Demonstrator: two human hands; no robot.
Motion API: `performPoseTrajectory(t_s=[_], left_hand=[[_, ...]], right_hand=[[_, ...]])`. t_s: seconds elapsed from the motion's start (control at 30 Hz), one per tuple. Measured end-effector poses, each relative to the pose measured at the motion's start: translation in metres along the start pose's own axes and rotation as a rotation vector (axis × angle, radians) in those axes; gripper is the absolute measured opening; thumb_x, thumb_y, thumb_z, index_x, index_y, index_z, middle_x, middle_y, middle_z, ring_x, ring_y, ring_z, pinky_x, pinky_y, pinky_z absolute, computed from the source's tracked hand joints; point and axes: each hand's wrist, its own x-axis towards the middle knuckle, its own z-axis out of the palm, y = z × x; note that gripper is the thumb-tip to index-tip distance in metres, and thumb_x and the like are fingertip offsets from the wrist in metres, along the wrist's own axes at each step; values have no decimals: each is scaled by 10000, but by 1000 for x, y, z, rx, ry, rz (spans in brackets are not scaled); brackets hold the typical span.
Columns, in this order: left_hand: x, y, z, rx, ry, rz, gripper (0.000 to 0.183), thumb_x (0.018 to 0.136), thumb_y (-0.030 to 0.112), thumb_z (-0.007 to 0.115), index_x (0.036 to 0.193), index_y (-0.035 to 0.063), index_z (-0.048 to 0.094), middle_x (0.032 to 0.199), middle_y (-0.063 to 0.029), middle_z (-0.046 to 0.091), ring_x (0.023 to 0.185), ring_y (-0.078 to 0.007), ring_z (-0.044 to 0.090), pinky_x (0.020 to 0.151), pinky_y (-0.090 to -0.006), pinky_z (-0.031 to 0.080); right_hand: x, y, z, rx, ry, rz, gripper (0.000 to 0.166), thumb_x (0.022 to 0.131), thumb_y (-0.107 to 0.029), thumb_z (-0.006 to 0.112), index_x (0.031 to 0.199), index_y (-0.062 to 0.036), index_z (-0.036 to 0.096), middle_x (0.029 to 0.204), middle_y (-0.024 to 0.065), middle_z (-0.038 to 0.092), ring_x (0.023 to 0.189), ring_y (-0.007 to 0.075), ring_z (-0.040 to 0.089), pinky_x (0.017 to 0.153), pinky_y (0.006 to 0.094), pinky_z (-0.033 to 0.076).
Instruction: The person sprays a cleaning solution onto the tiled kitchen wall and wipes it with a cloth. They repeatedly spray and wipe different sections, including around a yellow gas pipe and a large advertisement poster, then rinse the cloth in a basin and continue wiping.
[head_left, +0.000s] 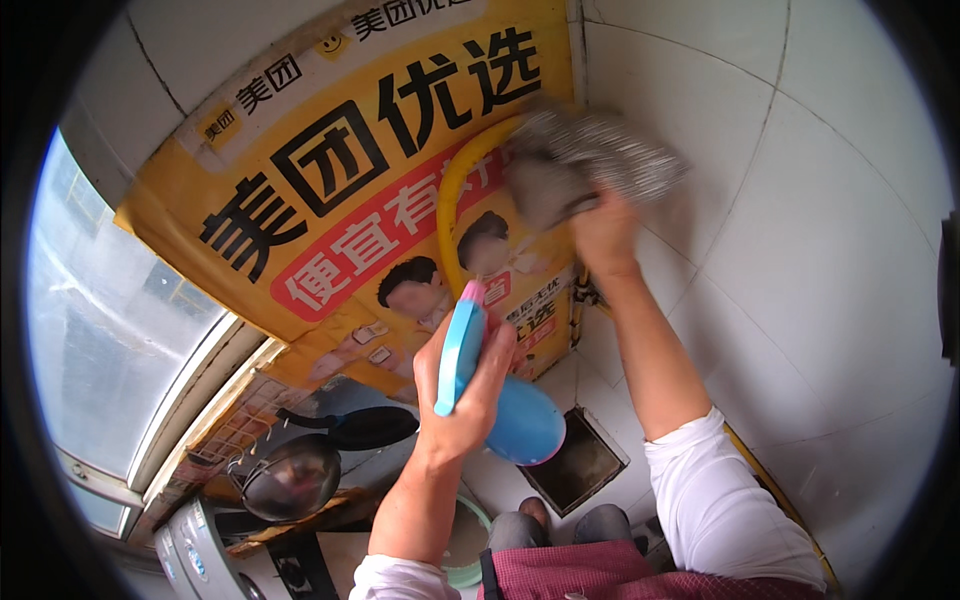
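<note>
In my left hand (465, 390) is a blue spray bottle (527, 421) with a pink nozzle, its light blue trigger head pointing up towards the wall. My right hand (609, 234) grips a grey cloth (559, 184), blurred by motion, in front of the upper wall. A shiny, ribbed silvery thing (626, 154) is at the cloth, too blurred to name. A yellow hose (448, 206) curves from behind the cloth down behind the spray bottle. Behind it, a large yellow poster (330, 165) with printed writing and pictures covers part of the tiled wall.
White tiles (750, 187) line the wall at right. A window (127, 322) is at left. Below it, a wok (292, 480) and a black frying pan (375, 427) are by a wire rack. A dark square opening (576, 461) and a green-rimmed basin (474, 574) lie near my feet.
</note>
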Motion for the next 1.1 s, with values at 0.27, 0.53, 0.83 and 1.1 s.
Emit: performPoseTrajectory(t_s=[0.27,0.53,0.83,1.1], left_hand=[[35,-3,21,-66,38,-62,401,905,149,623,1232,-65,534,653,-68,571,597,-149,601,561,-261,487],[-10,-86,-28,46,192,137,121,860,48,563,941,-36,596,836,-88,657,718,-115,589,620,-242,427],[-70,-143,-78,179,317,179,95,839,5,525,902,-32,585,814,-85,656,775,-125,626,610,-230,442],[-71,-150,-50,104,154,219,76,845,0,542,910,-33,564,834,-95,637,787,-146,613,707,-281,497]], right_hand=[[-15,-5,-42,604,310,533,515,790,189,370,1255,33,527,1271,159,548,1148,253,550,992,337,443],[54,0,-1,91,75,130,564,718,65,519,1265,-66,567,1132,163,632,1073,239,596,897,338,476],[-111,-18,125,522,100,-542,499,750,-69,648,1245,-57,582,1182,152,611,1129,307,563,941,425,460],[-323,106,74,64,-414,-304,215,680,45,641,887,100,653,1401,181,451,1282,394,420,985,430,426]])
